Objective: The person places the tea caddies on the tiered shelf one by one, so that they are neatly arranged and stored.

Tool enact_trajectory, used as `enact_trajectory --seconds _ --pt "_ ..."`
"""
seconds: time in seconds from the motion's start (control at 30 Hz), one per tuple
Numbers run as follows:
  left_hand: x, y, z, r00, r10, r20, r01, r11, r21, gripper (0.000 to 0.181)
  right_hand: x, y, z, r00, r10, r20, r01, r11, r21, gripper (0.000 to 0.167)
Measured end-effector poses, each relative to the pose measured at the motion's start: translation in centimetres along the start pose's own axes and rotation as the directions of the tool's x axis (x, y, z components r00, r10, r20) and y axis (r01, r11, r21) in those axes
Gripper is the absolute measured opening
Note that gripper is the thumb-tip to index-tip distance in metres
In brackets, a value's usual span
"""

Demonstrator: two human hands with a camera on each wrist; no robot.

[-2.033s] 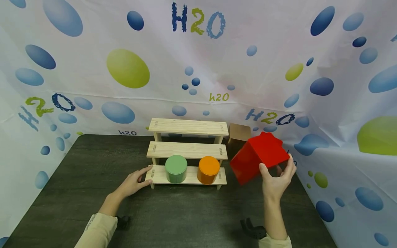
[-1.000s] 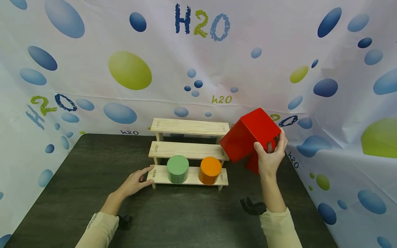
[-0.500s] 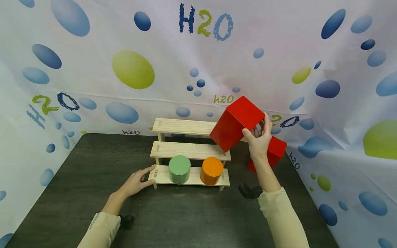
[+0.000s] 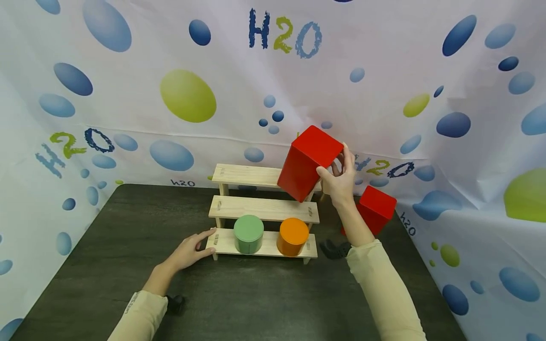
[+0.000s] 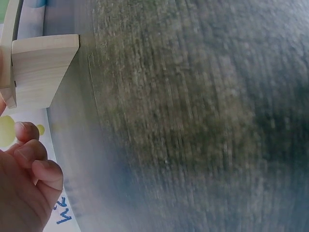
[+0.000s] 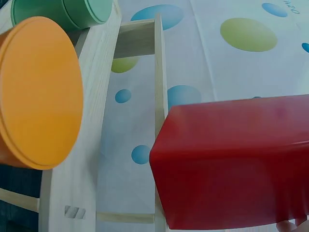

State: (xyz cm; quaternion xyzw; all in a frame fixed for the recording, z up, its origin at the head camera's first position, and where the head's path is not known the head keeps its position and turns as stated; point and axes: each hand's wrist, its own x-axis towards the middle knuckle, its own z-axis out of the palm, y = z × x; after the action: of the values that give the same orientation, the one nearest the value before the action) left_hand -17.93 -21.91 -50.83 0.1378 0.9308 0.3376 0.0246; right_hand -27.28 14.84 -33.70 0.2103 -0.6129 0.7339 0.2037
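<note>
My right hand [image 4: 340,183] grips a red box [image 4: 304,163] at its right side, thumb in front. The box is tilted over the right part of the top step of a wooden tiered shelf [image 4: 251,206]; whether they touch is unclear. In the right wrist view the red box [image 6: 231,164] fills the lower right, with only fingertips [image 6: 286,225] showing. My left hand [image 4: 187,252] holds the left end of the lowest step between thumb and index finger; its other fingers curl free in the left wrist view. A green round tin [image 4: 249,235] and an orange one [image 4: 293,237] stand on that step.
A second red box [image 4: 377,206] stands on the dark table [image 4: 256,298] at the right, partly behind my right forearm. A printed sheet [image 4: 239,80] with bubbles hangs behind and at the sides. Part of a brown box [image 4: 326,188] shows behind my right hand.
My right hand has carried the red box up and leftward from the table's right side to above the top step. The second red box has come into sight. My left hand stays put.
</note>
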Motion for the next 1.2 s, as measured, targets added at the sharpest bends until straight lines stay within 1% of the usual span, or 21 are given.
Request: enact_trajectory --seconds 0.07,0.17,0.33,0.5,0.63,0.83,1.03,1.2 --pt "0.0 0.0 0.0 1.0 -0.013 0.007 0.013 1.0 -0.001 0.063 0.4 0.0 0.2 0.999 0.034 0.025 -0.033 0.999 -0.006 0.081" --pt "0.0 0.1 -0.1 1.0 -0.025 0.018 0.025 1.0 -0.004 0.063 1.0 0.0 0.6 0.996 0.059 0.07 -0.059 0.998 -0.012 0.082" --pt "0.1 0.1 -0.2 0.999 -0.032 0.02 0.032 0.999 -0.006 0.063 2.0 0.1 1.5 0.987 0.068 0.144 -0.067 0.998 -0.014 0.085" --pt "0.2 0.2 -0.3 0.999 -0.033 0.029 0.034 0.999 -0.004 0.064 2.9 0.4 2.7 0.976 0.119 0.182 -0.105 0.991 -0.084 0.082" --pt "0.2 0.1 -0.3 0.999 -0.038 0.031 0.039 0.999 -0.003 0.064 3.4 0.8 4.0 0.968 0.155 0.198 -0.134 0.984 -0.118 0.085" --pt "0.0 0.0 -0.2 0.999 -0.03 0.019 0.03 1.0 0.002 0.063 3.7 1.2 5.9 0.96 0.151 0.237 -0.128 0.986 -0.107 0.083" --pt "-0.1 0.0 0.2 1.0 -0.011 0.011 0.011 1.0 0.01 0.062 4.0 1.7 7.1 0.955 0.136 0.262 -0.115 0.989 -0.094 0.079" --pt "0.0 0.1 -0.1 1.0 -0.024 0.011 0.023 1.0 0.019 0.062 4.4 1.9 8.0 0.952 0.118 0.282 -0.102 0.992 -0.069 0.073"
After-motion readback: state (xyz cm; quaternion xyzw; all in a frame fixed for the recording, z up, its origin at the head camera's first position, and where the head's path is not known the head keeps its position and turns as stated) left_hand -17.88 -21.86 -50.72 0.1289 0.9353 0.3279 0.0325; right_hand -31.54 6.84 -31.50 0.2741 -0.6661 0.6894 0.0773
